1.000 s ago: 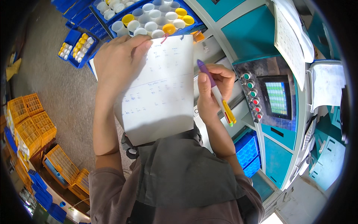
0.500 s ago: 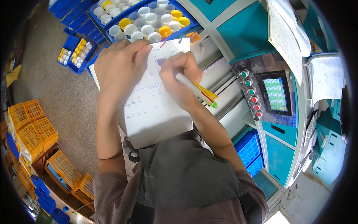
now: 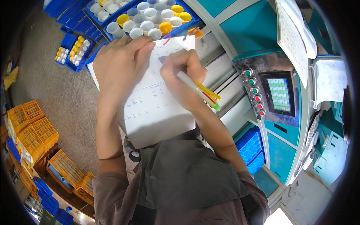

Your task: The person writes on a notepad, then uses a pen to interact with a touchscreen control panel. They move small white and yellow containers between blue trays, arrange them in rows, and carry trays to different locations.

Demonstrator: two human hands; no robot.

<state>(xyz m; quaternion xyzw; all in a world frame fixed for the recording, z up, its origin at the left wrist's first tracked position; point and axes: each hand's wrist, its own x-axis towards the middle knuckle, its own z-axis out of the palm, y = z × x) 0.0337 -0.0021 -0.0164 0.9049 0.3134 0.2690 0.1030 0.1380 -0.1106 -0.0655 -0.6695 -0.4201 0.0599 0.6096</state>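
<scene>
- Notepad [image 3: 159, 127]: handwritten page facing up.
- Right grip [image 3: 185, 70]: pinching multicolour pen [image 3: 192, 84] over notepad's upper right; purple end angles out past the grip toward the page, contact unclear; yellow-green end sticks out below the grip, past notepad's right edge.
- Left grip [image 3: 119, 65]: across notepad's upper left; fingertips hidden, can't tell if pinching.
- Cups [image 3: 150, 14]: beyond notepad's top edge.

Beyond the notepad [image 3: 159, 129], cups [image 3: 150, 15] are held in a crate [image 3: 194, 15], a control panel [image 3: 267, 88] is set to the right, and baskets [image 3: 32, 129] are stacked at left.
</scene>
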